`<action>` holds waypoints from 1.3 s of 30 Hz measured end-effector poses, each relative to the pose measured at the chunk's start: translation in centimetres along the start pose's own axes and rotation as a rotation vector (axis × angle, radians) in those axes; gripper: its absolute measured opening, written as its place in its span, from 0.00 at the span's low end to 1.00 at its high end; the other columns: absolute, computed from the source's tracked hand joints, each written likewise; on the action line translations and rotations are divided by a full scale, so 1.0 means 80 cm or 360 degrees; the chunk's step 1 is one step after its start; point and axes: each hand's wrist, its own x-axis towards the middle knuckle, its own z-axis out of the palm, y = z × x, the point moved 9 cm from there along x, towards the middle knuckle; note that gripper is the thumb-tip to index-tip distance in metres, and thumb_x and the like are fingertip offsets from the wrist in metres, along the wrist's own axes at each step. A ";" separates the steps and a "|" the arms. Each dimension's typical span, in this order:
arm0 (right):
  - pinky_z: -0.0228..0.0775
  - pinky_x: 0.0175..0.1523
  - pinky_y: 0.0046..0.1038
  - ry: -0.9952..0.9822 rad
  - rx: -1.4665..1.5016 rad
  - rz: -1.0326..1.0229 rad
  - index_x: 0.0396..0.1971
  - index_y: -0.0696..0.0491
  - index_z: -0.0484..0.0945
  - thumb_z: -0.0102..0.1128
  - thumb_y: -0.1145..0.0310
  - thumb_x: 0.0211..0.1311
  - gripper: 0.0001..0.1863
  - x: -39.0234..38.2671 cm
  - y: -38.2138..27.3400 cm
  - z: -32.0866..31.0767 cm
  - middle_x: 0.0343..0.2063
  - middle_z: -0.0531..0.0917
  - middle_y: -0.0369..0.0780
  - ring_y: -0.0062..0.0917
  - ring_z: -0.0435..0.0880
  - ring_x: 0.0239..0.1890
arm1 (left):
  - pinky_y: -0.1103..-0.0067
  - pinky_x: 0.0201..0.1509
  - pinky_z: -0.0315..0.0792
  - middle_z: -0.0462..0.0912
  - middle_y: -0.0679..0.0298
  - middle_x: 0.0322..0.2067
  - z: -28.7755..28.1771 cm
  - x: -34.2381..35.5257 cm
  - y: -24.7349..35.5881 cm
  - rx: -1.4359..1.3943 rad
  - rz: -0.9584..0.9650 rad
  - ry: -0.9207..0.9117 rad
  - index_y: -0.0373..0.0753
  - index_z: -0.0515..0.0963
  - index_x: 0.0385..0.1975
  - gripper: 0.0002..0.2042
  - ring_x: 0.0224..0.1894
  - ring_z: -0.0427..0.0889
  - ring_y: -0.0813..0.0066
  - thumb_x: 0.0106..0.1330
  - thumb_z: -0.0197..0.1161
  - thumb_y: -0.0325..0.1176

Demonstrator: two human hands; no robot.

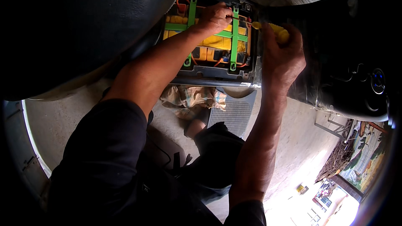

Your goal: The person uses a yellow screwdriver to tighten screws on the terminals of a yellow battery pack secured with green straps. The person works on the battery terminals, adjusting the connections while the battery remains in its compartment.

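Observation:
A screwdriver with a yellow handle [278, 31] is gripped in my right hand [285, 63], at the right side of an open battery compartment [209, 74]. Its thin shaft points left, toward the fingertips of my left hand [214, 18]. Those fingers are closed over the compartment's far part; what they pinch is hidden. Below them lie yellow-and-orange batteries [213, 42], crossed by green straps [233, 58] bolted at their ends. Orange wires [181, 1] loop at the far left corner and along the near edge.
A black padded seat [96, 21] rises at the left. Dark glossy bodywork [335, 58] with a blue-lit round switch [378, 78] is at the right. Below the compartment are a crumpled sack [188, 97] and a grey footboard with a mesh pattern [233, 113]. My knee is close by.

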 end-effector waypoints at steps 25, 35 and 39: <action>0.78 0.38 0.32 0.0052 -0.0192 -0.0255 0.36 0.60 0.80 0.65 0.63 0.52 0.16 0.003 -0.003 -0.005 0.29 0.84 0.48 0.39 0.86 0.31 | 0.70 0.40 0.75 0.78 0.65 0.32 0.015 0.007 -0.023 0.0049 0.0096 0.0036 0.46 0.83 0.34 0.08 0.36 0.81 0.64 0.56 0.68 0.38; 0.78 0.43 0.31 -0.0097 -0.0369 -0.0099 0.48 0.56 0.76 0.65 0.54 0.59 0.24 0.000 -0.004 0.014 0.32 0.86 0.44 0.34 0.87 0.36 | 0.72 0.41 0.74 0.78 0.65 0.32 0.006 0.003 -0.007 0.0057 0.0091 0.0050 0.46 0.84 0.34 0.08 0.37 0.80 0.65 0.55 0.69 0.38; 0.78 0.44 0.31 -0.0081 -0.0592 0.0172 0.49 0.54 0.75 0.63 0.52 0.61 0.24 0.012 0.021 0.004 0.33 0.85 0.46 0.35 0.87 0.38 | 0.72 0.41 0.74 0.78 0.65 0.32 0.000 -0.001 -0.006 0.0072 0.0074 0.0068 0.45 0.83 0.33 0.08 0.37 0.80 0.64 0.55 0.69 0.37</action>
